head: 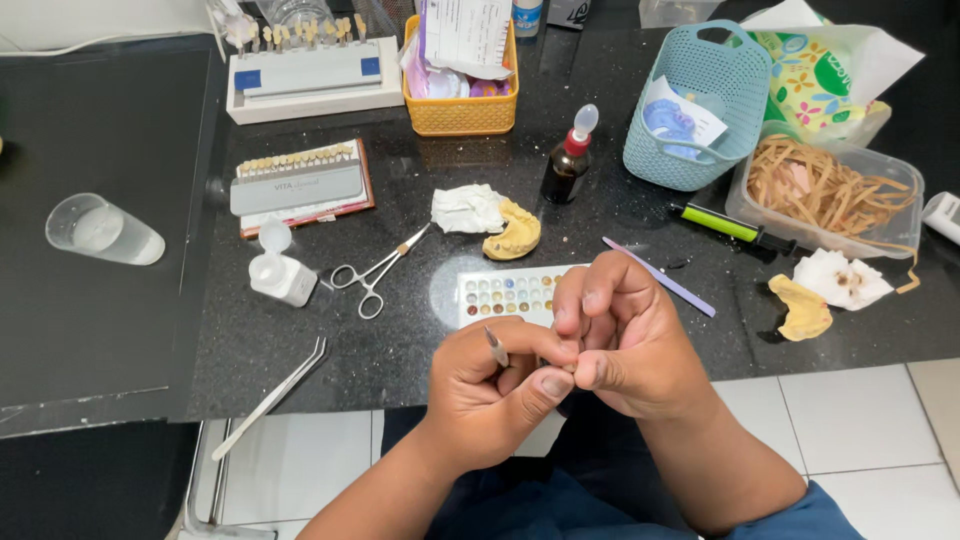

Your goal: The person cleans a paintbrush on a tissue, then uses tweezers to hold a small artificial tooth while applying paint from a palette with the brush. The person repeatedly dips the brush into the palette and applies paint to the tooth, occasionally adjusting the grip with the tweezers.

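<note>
Your left hand (495, 385) was curled almost closed around a slim metal instrument (496, 346), whose grey, tapered shaft stuck up between your thumb and forefinger, just in front of the counter's edge. Only that short upper length showed; the working tip was hidden behind your fingers. Your right hand (625, 335) was bent in tight against the left, fingertips pinched together where the two hands met, and whatever small piece they gripped was too covered to make out.

Both hands hovered over the near edge of the black counter (300, 350), partly covering a white palette (505, 295) with rows of small coloured wells. Just beyond your right hand lay a thin lilac file (660, 277). Farther back sat a yellow dental cast (515, 233) touching a crumpled white tissue (467, 208), with small scissors (375, 272) to their left and a brown dropper bottle (568, 160) behind. A second yellow cast (803, 308) lay off to the right beside another tissue (843, 278). Long metal tweezers (275, 395) hung over the counter's edge on your left.
</note>
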The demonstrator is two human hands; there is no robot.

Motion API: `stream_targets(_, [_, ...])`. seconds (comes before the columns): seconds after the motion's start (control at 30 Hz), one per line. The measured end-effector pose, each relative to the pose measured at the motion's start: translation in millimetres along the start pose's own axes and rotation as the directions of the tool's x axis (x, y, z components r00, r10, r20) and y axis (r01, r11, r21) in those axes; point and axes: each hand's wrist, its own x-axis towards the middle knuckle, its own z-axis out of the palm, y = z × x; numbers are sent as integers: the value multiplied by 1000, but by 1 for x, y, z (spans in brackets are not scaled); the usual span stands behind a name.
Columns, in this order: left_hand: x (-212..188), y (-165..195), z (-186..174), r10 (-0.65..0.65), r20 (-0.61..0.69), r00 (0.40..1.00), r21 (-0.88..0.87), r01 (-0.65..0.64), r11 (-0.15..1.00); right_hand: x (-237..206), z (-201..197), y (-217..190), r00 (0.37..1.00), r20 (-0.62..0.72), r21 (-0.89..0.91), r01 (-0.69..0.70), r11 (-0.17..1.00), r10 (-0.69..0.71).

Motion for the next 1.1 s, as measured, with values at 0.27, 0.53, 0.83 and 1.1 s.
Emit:
stream_targets(0.27, [22, -9, -1, -38, 59, 998, -300, 54, 953, 29, 8, -13, 997, -11, -81, 76, 994, -77])
stream_targets(0.53, [35, 3, -20, -29, 46, 999, -30, 30, 999, 35, 4, -10, 981, 10, -283, 191, 940, -196])
stream_targets(0.83, [28, 28, -10, 300, 45, 953, 311, -299, 902, 6, 24, -13, 869, 188, -584, 474, 659, -458])
stream_targets(1.1, [10, 14, -12, 194, 122, 973, 493, -229, 840, -28, 27, -39, 775, 210, -824, 468, 318, -596])
